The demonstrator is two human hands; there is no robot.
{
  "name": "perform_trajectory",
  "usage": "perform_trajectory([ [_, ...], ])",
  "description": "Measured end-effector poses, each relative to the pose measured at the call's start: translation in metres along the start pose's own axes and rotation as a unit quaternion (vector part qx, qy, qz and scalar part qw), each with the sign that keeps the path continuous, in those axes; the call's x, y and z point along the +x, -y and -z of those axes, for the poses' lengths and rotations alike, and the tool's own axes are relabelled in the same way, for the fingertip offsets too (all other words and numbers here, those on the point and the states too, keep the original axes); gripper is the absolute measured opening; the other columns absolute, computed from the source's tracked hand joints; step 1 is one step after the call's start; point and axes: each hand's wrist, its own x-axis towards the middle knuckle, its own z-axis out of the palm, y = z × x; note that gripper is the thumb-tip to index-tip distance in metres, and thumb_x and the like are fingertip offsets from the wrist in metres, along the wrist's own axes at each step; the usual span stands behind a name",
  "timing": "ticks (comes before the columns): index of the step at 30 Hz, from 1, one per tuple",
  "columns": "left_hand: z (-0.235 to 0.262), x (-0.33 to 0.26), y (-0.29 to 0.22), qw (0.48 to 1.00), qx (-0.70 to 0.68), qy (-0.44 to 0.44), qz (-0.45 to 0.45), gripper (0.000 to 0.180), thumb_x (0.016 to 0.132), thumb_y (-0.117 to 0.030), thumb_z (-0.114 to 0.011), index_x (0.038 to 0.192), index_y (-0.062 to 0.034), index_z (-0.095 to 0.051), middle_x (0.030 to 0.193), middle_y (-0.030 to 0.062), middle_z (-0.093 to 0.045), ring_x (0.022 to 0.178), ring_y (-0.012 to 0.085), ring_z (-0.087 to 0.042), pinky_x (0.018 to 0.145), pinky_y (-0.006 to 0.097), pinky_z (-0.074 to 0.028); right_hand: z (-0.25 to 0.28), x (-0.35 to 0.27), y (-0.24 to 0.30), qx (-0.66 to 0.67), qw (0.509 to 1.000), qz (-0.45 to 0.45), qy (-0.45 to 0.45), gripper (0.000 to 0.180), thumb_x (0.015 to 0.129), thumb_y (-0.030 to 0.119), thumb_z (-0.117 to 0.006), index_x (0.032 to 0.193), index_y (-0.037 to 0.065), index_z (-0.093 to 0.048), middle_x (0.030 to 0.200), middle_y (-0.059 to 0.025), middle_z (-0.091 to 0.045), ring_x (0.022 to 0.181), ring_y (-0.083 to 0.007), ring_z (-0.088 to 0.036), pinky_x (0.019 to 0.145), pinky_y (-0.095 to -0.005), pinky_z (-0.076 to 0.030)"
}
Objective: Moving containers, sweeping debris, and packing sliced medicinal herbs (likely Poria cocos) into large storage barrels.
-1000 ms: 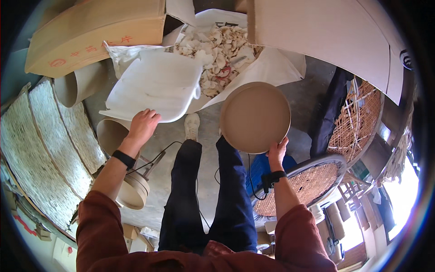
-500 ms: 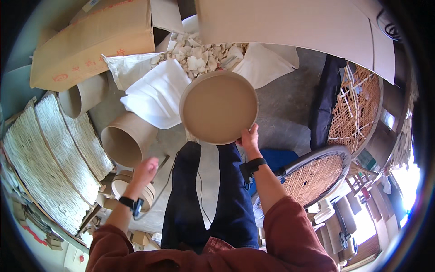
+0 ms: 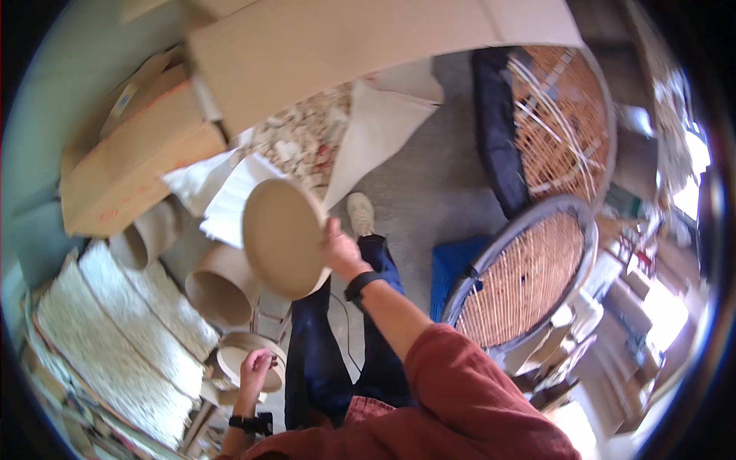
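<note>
My right hand (image 3: 343,249) is closed on the right rim of a round, shallow tan drum-shaped piece (image 3: 282,238), which looks like cardboard. It is held tilted above my legs, its broad tan face toward me. Lower on the left, my left hand (image 3: 257,372) is loosely bent with its fingers a little apart, and no object shows in it. Close by, and partly hidden by that hand, are round tan hoops or shallow tubs (image 3: 234,356). Two wide brown cardboard tubes (image 3: 222,285) lie beyond them.
A large cardboard sheet (image 3: 368,50) spans the far side above a white cloth (image 3: 376,142) with pale scraps (image 3: 299,142). A cardboard box (image 3: 142,157) stands far left; white fibrous sheets (image 3: 115,326) lie left. Dark-rimmed woven trays (image 3: 521,276) stand right. A cable runs between my legs.
The view has turned to the right. The round piece has moved left and tilted, still in my right hand. My left hand has come down nearer the round hoops.
</note>
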Motion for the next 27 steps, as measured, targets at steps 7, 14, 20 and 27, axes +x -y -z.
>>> perform_trajectory([
  [7,0.001,-0.024,-0.033,0.999,0.033,0.004,-0.023,0.021,0.085,-0.006,-0.051,0.104,0.0021,-0.052,0.090,0.0118,-0.061,0.078,0.0174,-0.061,0.074,0.028,-0.051,0.052,-0.058,-0.009,0.077,0.995,-0.060,-0.024,0.036,0.078,0.020,-0.047,0.102,-0.002,-0.031,0.085,-0.0272,-0.059,0.076,-0.0408,-0.060,0.065,-0.0469,-0.049],
  [14,0.008,-0.072,-0.083,0.981,0.169,0.070,-0.071,0.024,0.084,-0.006,-0.052,0.107,0.0010,-0.051,0.089,0.0110,-0.061,0.074,0.0138,-0.059,0.066,0.024,-0.047,0.148,-0.255,-0.127,0.217,0.916,-0.234,-0.241,0.040,0.079,0.018,-0.049,0.102,-0.003,-0.026,0.089,-0.0307,-0.057,0.079,-0.0432,-0.060,0.071,-0.0462,-0.049],
  [20,-0.008,-0.148,-0.113,0.953,0.187,0.124,-0.204,0.026,0.084,-0.006,-0.052,0.109,0.0021,-0.049,0.091,0.0109,-0.060,0.075,0.0136,-0.058,0.069,0.024,-0.046,0.123,-0.488,-0.179,0.424,0.797,-0.317,-0.291,0.042,0.076,0.016,-0.048,0.103,-0.007,-0.025,0.076,-0.0260,-0.058,0.053,-0.0317,-0.061,0.042,-0.0396,-0.050],
  [27,-0.102,-0.276,-0.084,0.895,0.289,0.207,-0.270,0.024,0.084,-0.005,-0.052,0.107,0.0035,-0.049,0.091,0.0122,-0.059,0.078,0.0156,-0.059,0.072,0.025,-0.048,0.003,-0.702,-0.212,0.598,0.717,-0.239,-0.265,0.030,0.076,0.020,-0.046,0.073,-0.007,-0.059,0.059,-0.0146,-0.061,0.041,-0.0172,-0.056,0.036,-0.0283,-0.044],
])
